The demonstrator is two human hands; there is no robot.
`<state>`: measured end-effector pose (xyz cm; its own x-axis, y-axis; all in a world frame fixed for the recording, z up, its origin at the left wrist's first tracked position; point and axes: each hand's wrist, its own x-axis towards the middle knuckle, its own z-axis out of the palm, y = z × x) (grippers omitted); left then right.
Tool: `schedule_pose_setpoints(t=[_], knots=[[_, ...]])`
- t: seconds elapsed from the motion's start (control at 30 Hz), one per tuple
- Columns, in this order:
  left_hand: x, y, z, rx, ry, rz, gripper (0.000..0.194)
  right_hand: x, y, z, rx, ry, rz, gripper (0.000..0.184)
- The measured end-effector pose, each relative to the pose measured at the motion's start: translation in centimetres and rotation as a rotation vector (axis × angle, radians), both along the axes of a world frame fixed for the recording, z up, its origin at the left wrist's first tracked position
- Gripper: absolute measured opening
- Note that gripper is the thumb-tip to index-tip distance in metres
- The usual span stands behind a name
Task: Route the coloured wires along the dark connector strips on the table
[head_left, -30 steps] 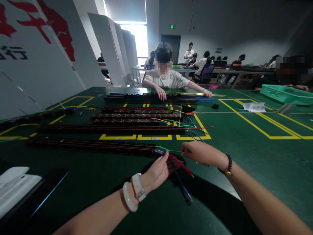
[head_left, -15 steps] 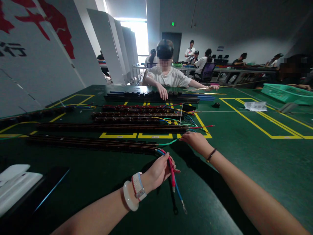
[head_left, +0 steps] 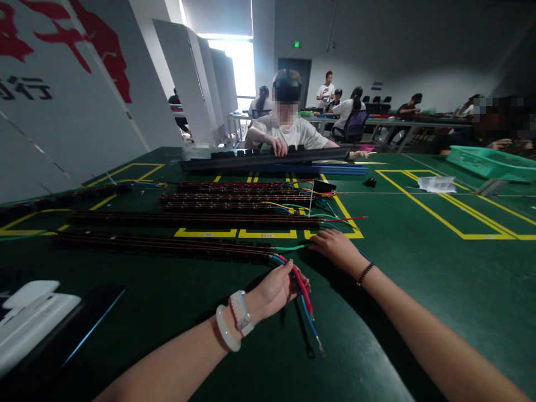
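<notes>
Left hand (head_left: 276,289) closed around thick red wire (head_left: 304,290) and ring-tipped blue wire (head_left: 311,324), right hand (head_left: 337,248) closed on slim green wire (head_left: 290,248).

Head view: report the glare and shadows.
The head view's bright white window is overexposed; in that view, a dark shadow lies beside the bare right hand on the glossy green tabletop, which shows a pale sheen.

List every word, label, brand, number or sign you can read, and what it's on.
"行": black character on the left wall; the character before it is cut off.
Red wall markings: partly cut off, unclear.
White shirt print, background: too small.
Green lit sign: too small.
Back-wall notice: too small.
Table labels: too small.
</notes>
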<state>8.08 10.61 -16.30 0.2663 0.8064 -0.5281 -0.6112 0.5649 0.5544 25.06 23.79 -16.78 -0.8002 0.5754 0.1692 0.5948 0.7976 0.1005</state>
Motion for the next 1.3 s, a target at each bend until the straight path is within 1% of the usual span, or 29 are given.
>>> schedule_pose_setpoints(t=[0.07, 0.13, 0.23, 0.3, 0.37, 0.4, 0.47, 0.53, 0.63, 0.73, 0.83, 0.97, 1.03, 1.1, 1.2, 1.27, 1.3], knots=[[0.0, 0.1, -0.1, 0.023, -0.033, 0.015, 0.024, 0.5, -1.5, 0.8, 0.013, 0.105, 0.114, 0.030], [0.0, 0.2, -0.5, 0.048, -0.076, 0.058, 0.021, 0.8, -3.3, 1.8, -0.035, 0.162, 0.260, 0.032], [0.0, 0.2, -1.1, 0.045, -0.143, 0.104, 0.015, 1.0, -5.9, 2.5, -0.119, 0.136, 0.480, 0.039], [0.1, 0.1, -1.4, 0.026, -0.189, 0.093, 0.020, 1.0, -7.0, 2.3, -0.140, 0.121, 0.532, 0.042], [0.3, -0.2, -1.6, 0.036, -0.194, 0.101, 0.023, 0.8, -7.4, 1.7, -0.155, 0.131, 0.519, 0.039], [0.5, -0.3, -1.6, 0.054, -0.170, 0.127, 0.021, 0.7, -7.4, 1.5, -0.168, 0.145, 0.498, 0.036], [0.8, -0.6, -1.6, 0.108, -0.080, 0.185, 0.013, 0.6, -7.2, 1.0, -0.217, 0.198, 0.443, 0.030], [1.0, -0.7, -1.5, 0.146, 0.009, 0.177, 0.011, 0.5, -7.0, 1.0, -0.288, 0.279, 0.373, 0.028], [1.0, -0.7, -1.4, 0.172, 0.108, 0.047, 0.014, 0.0, -6.6, 1.4, -0.365, 0.399, 0.280, 0.024], [0.8, -0.5, -1.4, 0.182, 0.199, -0.060, 0.017, -1.4, -6.1, 2.5, -0.348, 0.450, 0.231, 0.023], [0.7, -0.4, -1.7, 0.198, 0.227, -0.086, 0.021, -4.2, -5.4, 4.2, -0.238, 0.390, 0.197, 0.029], [0.8, -0.3, -2.7, 0.211, 0.189, -0.105, 0.025, -9.0, -4.5, 6.4, -0.111, 0.195, 0.161, 0.040], [0.7, -0.3, -3.2, 0.248, 0.176, -0.106, 0.033, -11.1, -4.5, 6.9, -0.080, 0.102, 0.171, 0.042], [0.5, -0.3, -3.7, 0.296, 0.161, -0.086, 0.040, -12.7, -4.7, 6.8, -0.051, 0.036, 0.201, 0.040], [0.4, -0.3, -3.9, 0.322, 0.120, -0.055, 0.042, -13.5, -4.8, 6.6, -0.030, 0.010, 0.227, 0.039], [0.4, -0.2, -3.7, 0.292, 0.101, -0.049, 0.036, -12.6, -4.6, 6.8, -0.071, 0.036, 0.225, 0.041], [0.5, -0.2, -3.5, 0.264, 0.104, -0.049, 0.031, -11.8, -4.4, 6.9, -0.123, 0.063, 0.246, 0.042]])
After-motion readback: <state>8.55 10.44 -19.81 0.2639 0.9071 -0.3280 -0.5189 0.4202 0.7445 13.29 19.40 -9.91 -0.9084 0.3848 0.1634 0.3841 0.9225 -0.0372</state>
